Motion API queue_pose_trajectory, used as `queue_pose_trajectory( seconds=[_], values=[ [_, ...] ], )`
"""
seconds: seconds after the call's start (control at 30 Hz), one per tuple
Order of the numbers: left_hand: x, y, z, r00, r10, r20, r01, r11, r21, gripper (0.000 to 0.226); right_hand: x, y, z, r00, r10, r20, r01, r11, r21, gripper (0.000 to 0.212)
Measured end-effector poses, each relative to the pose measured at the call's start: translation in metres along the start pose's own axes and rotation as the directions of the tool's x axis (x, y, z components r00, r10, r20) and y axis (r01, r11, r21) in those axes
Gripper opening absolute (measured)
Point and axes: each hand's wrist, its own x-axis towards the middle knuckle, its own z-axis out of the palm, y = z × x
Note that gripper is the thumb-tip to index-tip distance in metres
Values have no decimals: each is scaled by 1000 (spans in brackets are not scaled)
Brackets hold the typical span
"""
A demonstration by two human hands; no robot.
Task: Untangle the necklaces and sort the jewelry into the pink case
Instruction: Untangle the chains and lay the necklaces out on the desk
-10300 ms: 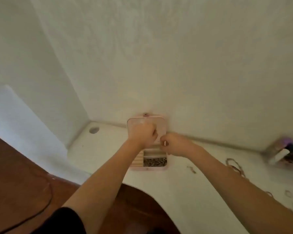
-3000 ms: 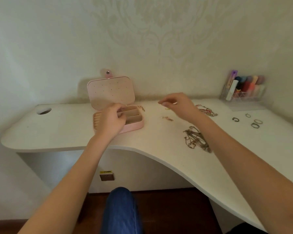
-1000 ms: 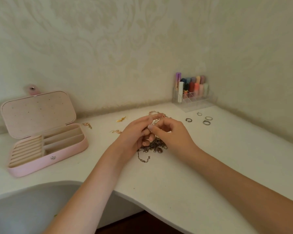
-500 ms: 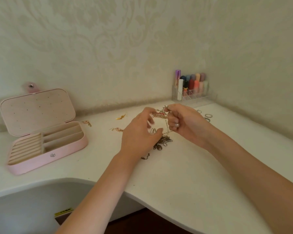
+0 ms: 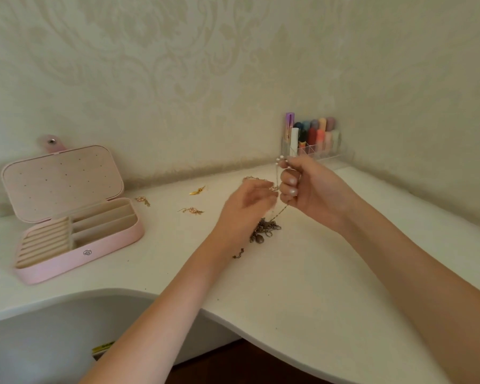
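Pinching a chain (image 5: pixel 277 173), right hand (image 5: pixel 311 189) lifts it from the tangle (image 5: pixel 265 230); left hand (image 5: pixel 247 206) picks alongside, grip unclear. Case (image 5: pixel 75 234) open; 3 earrings (image 5: pixel 191 210) unsorted.

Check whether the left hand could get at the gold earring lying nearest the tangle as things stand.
Probably yes. The left hand hovers just right of the earring, with only bare desk between them. It does seem to be pinching a strand from the necklace tangle, so it would have to let go first.
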Motion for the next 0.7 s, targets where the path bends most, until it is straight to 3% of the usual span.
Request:
queue_pose_trajectory(
  seconds=[0.03,0.1,0.2,0.3,0.43,0.5,0.57,0.7],
  values=[
    [-1,0,5,999,31,34,-33,997,76,12,0,0,3,1000,-19,12,20,998,-59,16],
    [-2,0,7,993,113,-28,-108,984,140,8,-1,-3,4,998,-69,12,70,990,-125,14],
    [2,-4,-5,961,125,-245,-116,992,49,15,-1,-8,-5,990,-105,-90,96,990,-101,16],
    [3,-3,-10,920,97,-379,-124,991,-47,16,0,-7,-6,984,-81,-158,52,983,-177,18],
    [3,-1,-12,821,204,-533,-161,979,127,19,-2,-7,0,989,-38,-145,12,985,-172,20],
    [4,-2,-14,785,224,-578,-173,975,142,18,-3,-8,0,989,-68,-133,31,964,-263,20],
    [4,-3,-16,785,176,-594,-155,984,87,16,-5,-6,-2,978,-163,-131,79,870,-486,19],
    [8,-5,-22,836,-31,-548,-121,963,-239,32,-3,2,-7,891,-448,-74,183,503,-845,16]
  ],
)
